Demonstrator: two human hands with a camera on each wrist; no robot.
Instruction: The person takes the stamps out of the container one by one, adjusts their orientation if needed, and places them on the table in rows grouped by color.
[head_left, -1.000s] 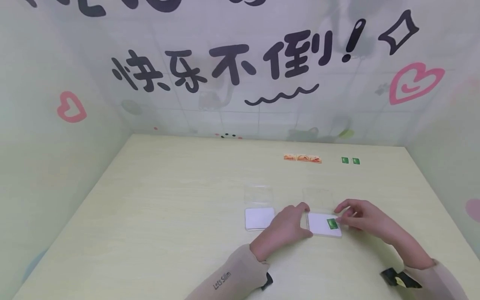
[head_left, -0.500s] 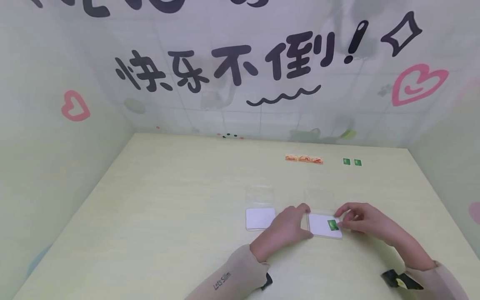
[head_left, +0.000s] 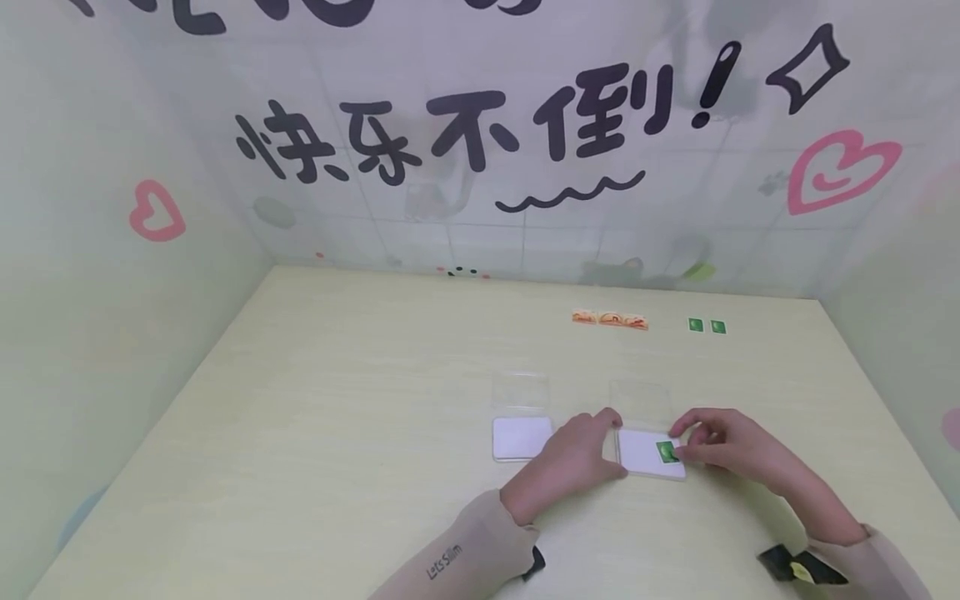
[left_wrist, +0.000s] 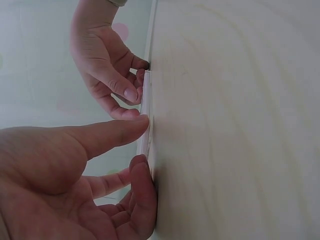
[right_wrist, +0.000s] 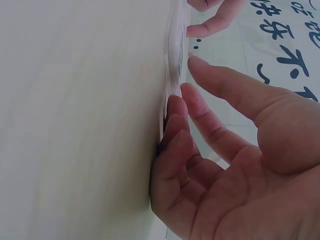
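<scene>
A flat white case (head_left: 636, 451) lies on the table, with a small green stamp-like sticker (head_left: 667, 452) near its right end. My left hand (head_left: 566, 454) grips the case's left end, thumb at the near corner and index finger at the far one. My right hand (head_left: 735, 446) is at the other end. Its thumb tip is at the sticker's right edge and its index fingertip at the far corner, while the remaining fingers curl against the end in the right wrist view. Whether the thumb presses or lifts the sticker is unclear. The slim case (left_wrist: 145, 112) appears edge-on between both hands.
A second white case (head_left: 517, 437) lies left, partly hidden by the left hand. Clear plastic lids (head_left: 521, 390) lie behind both cases. Farther back are several orange stickers (head_left: 611, 319) in a row and two green ones (head_left: 707, 326). A printed wall (head_left: 420, 233) closes the back.
The whole view has shifted slightly. Both hands keep their places at the case, and the green sticker stays near its right end.
</scene>
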